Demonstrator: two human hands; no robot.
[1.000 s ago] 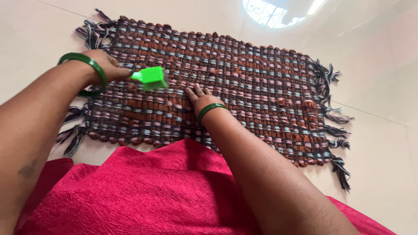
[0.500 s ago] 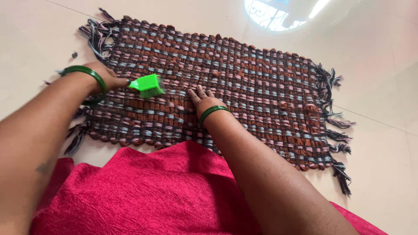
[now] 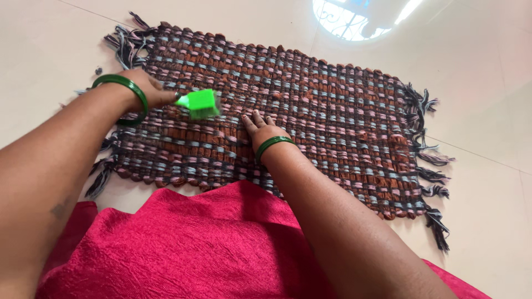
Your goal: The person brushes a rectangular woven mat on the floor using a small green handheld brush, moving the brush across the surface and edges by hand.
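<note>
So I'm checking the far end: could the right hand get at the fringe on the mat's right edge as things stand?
Probably yes. The right hand lies flat on the woven mat, and only open mat lies between it and the fringe; it would need a stretch.

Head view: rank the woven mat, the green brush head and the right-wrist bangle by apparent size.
1. woven mat, by far largest.
2. and 3. green brush head and right-wrist bangle look about alike; not ranked.

Your left hand is curled closed, wrist bent inward, forearm stretched forward. Your right hand lies flat, palm down, fingers together and extended, arm nearly straight.
</note>
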